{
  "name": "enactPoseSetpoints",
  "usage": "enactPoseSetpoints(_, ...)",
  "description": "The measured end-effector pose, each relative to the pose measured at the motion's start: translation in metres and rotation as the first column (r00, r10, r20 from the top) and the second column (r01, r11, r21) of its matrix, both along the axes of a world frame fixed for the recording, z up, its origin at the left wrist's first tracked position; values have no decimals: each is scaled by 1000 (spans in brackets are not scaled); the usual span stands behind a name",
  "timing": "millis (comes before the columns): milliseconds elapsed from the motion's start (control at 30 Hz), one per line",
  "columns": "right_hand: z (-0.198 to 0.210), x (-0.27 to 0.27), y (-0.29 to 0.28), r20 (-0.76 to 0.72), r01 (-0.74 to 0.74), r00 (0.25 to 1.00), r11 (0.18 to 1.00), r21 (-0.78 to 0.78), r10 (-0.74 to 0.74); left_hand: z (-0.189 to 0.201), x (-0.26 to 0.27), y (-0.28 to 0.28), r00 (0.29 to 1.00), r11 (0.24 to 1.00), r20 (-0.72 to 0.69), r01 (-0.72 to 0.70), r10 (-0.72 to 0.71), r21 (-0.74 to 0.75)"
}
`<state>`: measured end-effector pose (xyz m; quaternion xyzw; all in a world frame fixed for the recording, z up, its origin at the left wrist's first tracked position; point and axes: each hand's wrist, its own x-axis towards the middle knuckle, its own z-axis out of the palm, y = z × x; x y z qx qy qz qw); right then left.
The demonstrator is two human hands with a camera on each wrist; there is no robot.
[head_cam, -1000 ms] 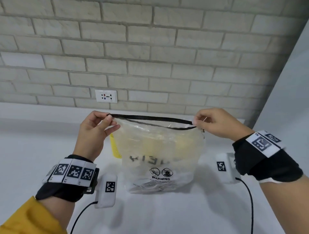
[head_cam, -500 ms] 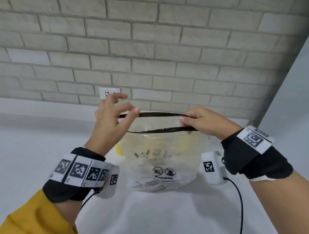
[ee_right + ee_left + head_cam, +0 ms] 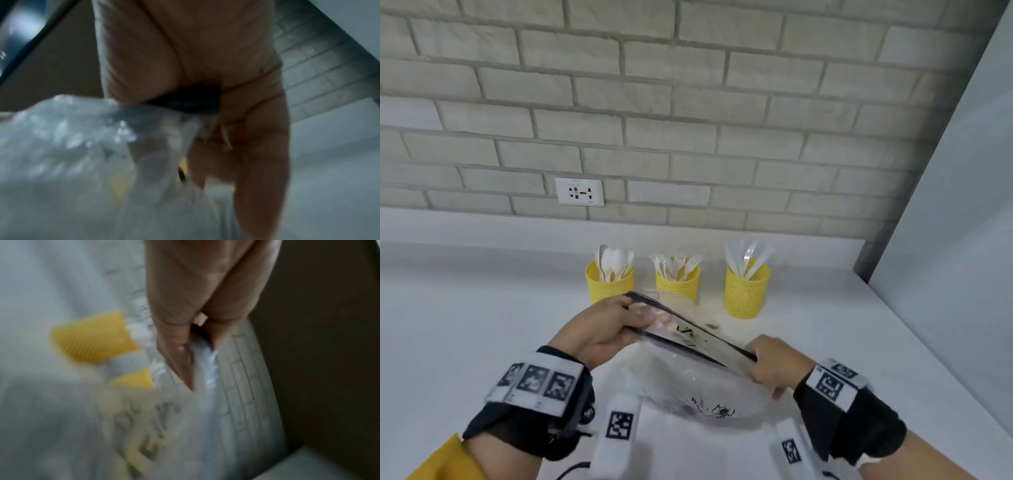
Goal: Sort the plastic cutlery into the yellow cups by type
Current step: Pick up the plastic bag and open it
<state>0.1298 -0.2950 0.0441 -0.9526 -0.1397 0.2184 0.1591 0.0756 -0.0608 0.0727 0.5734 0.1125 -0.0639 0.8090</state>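
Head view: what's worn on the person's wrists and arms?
Both wrists carry black wraps with white bands of square black-and-white fiducial tags: left band, right band. A white tagged camera pod hangs under each wrist, with black cables. A yellow sleeve covers the left forearm; the right is unsleeved.

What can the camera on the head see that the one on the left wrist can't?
Only the head view shows all three yellow cups: spoons in the left cup, forks in the middle cup, knives in the right cup. It also shows the right hand and a wall socket. Only the left wrist view shows the left hand up close, fingers pinching plastic, though it is blurry. Both show the clear bag and yellow cups.
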Motion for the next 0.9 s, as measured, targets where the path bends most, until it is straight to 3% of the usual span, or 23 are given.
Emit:
enactPoseSetpoints(67, -10, -3, -6, -141, 122, 984, 988, 90, -109, -4, -2, 0, 994, 975, -107, 7, -31, -224)
enactPoseSetpoints(100, -10, 0, -10, -219, 222, 960, 953, 207, -177, -7, -3, 0, 989, 970, -141, 16, -52, -244)
enactPoseSetpoints(133, -9, 4, -13, -334, 358, 912, 863, 357, -240, -10, -5, 1, 982, 972, -171, 41, -82, -232)
enactPoseSetpoints(200, 0, 15, -16, -570, 595, 788, 526, 607, -233, -24, -10, 2, 965, 980, -191, 160, -181, -119)
enactPoseSetpoints(267, 14, 23, -13, -684, 693, 719, 187, 696, -119, -42, -12, 1, 948, 948, -186, 286, -259, 136)
enactPoseSetpoints(300, 19, 26, -9, -708, 711, 703, 51, 701, -71, -50, -12, 0, 944, 914, -171, 317, -281, 253)
enactPoseSetpoints(367, 20, 28, 1, -731, 725, 680, -96, 682, -55, -57, -11, -3, 956, 881, -141, 293, -258, 371)
enactPoseSetpoints(433, 12, 28, 6, -760, 753, 648, -108, 649, -47, -58, -8, -1, 976, 895, -141, 211, -168, 393)
enactPoseSetpoints(467, 7, 26, 5, -759, 756, 651, -76, 650, -25, -56, -5, 1, 977, 919, -172, 181, -127, 351)
enactPoseSetpoints(600, -3, 13, -6, -669, 649, 722, 162, 744, 178, -48, 5, 16, 977, 998, -213, -4, -8, -56)
enactPoseSetpoints(633, -6, 11, -10, -646, 602, 734, 239, 762, 210, -48, 6, 19, 980, 987, -199, -27, -5, -157)
enactPoseSetpoints(733, -14, 8, -17, -486, 327, 868, 615, 717, 106, -52, 3, 19, 989, 942, -142, 0, -51, -336)
enactPoseSetpoints(767, -18, 8, -18, -466, 322, 883, 652, 686, 55, -53, 2, 18, 986, 935, -146, 22, -79, -353)
enactPoseSetpoints(800, -21, 9, -19, -475, 358, 880, 636, 684, 15, -55, 0, 14, 982, 936, -160, 35, -96, -350)
enactPoseSetpoints(833, -24, 11, -20, -534, 452, 845, 556, 697, -18, -57, -2, 11, 978, 944, -175, 52, -115, -325)
enactPoseSetpoints(900, -27, 17, -20, -672, 645, 740, 295, 705, -15, -61, -6, 4, 972, 972, -159, 142, -173, -185)
